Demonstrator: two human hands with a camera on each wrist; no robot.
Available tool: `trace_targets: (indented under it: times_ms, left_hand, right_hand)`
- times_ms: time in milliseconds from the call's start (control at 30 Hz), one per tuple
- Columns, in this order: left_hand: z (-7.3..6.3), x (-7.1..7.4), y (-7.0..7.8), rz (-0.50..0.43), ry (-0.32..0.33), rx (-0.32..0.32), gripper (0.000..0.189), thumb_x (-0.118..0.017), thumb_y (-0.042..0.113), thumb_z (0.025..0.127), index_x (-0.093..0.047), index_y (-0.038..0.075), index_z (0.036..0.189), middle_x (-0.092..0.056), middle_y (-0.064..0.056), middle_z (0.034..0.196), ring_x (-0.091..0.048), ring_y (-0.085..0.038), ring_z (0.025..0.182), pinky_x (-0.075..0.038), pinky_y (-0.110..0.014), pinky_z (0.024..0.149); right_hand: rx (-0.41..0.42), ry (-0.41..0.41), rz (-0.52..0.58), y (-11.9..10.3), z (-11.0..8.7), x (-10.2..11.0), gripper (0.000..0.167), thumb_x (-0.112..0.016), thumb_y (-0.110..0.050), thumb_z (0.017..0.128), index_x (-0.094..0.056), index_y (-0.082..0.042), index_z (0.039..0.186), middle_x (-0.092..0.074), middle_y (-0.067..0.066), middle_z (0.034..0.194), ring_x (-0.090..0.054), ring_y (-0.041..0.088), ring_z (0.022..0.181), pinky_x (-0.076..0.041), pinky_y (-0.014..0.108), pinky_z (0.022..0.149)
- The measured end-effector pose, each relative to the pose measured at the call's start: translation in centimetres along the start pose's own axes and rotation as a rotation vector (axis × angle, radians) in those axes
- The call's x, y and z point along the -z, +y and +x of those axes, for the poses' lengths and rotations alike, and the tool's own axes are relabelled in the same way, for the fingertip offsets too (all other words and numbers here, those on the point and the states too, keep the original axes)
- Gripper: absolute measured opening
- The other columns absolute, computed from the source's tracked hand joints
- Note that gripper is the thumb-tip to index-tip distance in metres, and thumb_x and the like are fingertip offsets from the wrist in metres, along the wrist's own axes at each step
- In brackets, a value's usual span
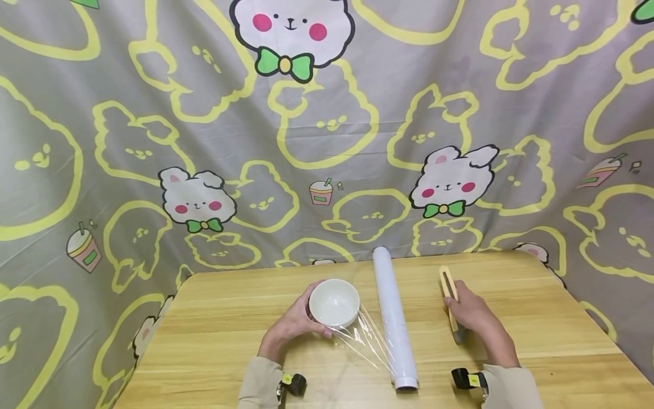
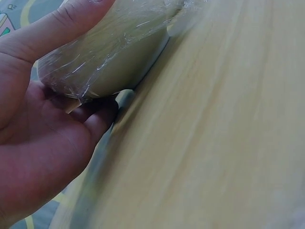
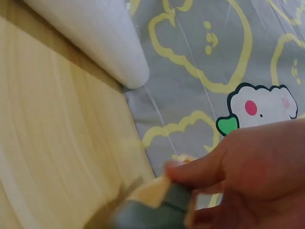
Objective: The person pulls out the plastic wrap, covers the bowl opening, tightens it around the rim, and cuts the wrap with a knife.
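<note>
A white bowl (image 1: 334,304) is gripped at its left side by my left hand (image 1: 297,319), thumb at the near side. Clear cling film (image 1: 364,338) stretches from the bowl to the cling film roll (image 1: 393,318), which lies lengthwise just right of it. In the left wrist view, crinkled film covers the outside of the bowl (image 2: 114,67), with fingers beneath its edge. Right of the roll, my right hand (image 1: 474,307) holds a yellow and grey utility knife (image 1: 445,279), thumb along its handle. Whether a blade is out cannot be made out.
Everything is on a light wooden table (image 1: 219,318). A grey patterned curtain (image 1: 357,142) hangs along its back and sides. The roll's far end reaches near the table's back edge.
</note>
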State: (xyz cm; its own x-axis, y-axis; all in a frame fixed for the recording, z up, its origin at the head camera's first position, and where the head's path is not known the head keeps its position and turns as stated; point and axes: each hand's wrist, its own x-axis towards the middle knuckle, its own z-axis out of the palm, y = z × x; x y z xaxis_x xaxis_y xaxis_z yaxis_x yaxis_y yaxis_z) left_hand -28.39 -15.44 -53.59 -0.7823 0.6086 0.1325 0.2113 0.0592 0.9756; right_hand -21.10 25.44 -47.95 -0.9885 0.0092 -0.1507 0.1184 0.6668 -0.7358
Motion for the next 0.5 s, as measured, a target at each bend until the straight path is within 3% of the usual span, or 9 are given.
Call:
trace_targets:
  times_ms: [67, 167, 367, 500]
  left_hand:
    - [-0.01, -0.01, -0.06, -0.004, 0.001, 0.000, 0.116, -0.091, -0.009, 0.060, -0.031, 0.008, 0.157, -0.043, -0.018, 0.152, -0.047, -0.035, 0.134, -0.037, -0.046, 0.114]
    - [-0.02, -0.03, -0.16, -0.016, -0.001, -0.003, 0.116, -0.091, -0.010, 0.060, -0.030, 0.007, 0.157, -0.043, -0.019, 0.152, -0.048, -0.035, 0.133, -0.038, -0.043, 0.113]
    - [-0.01, -0.04, -0.23, -0.020, 0.003, -0.009, 0.115, -0.091, -0.009, 0.062, -0.029, 0.006, 0.157, -0.042, -0.021, 0.152, -0.047, -0.036, 0.134, -0.039, -0.041, 0.113]
    - [0.02, -0.05, -0.22, -0.020, 0.008, -0.003, 0.115, -0.091, -0.010, 0.061, -0.029, 0.006, 0.157, -0.042, -0.021, 0.152, -0.046, -0.036, 0.134, -0.039, -0.041, 0.113]
  right_hand:
    - [0.016, 0.010, 0.079, -0.11, -0.02, 0.15, 0.050, -0.039, -0.008, 0.108, -0.021, 0.014, 0.149, -0.058, 0.032, 0.099, -0.066, 0.033, 0.076, -0.056, 0.043, 0.060]
    - [0.024, 0.045, 0.173, -0.36, 0.01, 0.15, 0.051, -0.034, -0.008, 0.109, -0.016, 0.010, 0.153, -0.058, 0.026, 0.090, -0.068, 0.030, 0.069, -0.058, 0.041, 0.057]
    - [0.128, 0.127, 0.217, -0.50, 0.40, -0.12, 0.043, -0.035, -0.006, 0.110, -0.025, 0.008, 0.150, -0.056, 0.016, 0.081, -0.062, 0.023, 0.060, -0.055, 0.036, 0.050]
    - [0.220, 0.081, 0.337, -0.42, 0.69, -0.21, 0.058, -0.036, 0.001, 0.108, -0.009, 0.004, 0.159, -0.052, 0.019, 0.085, -0.058, 0.025, 0.063, -0.055, 0.035, 0.052]
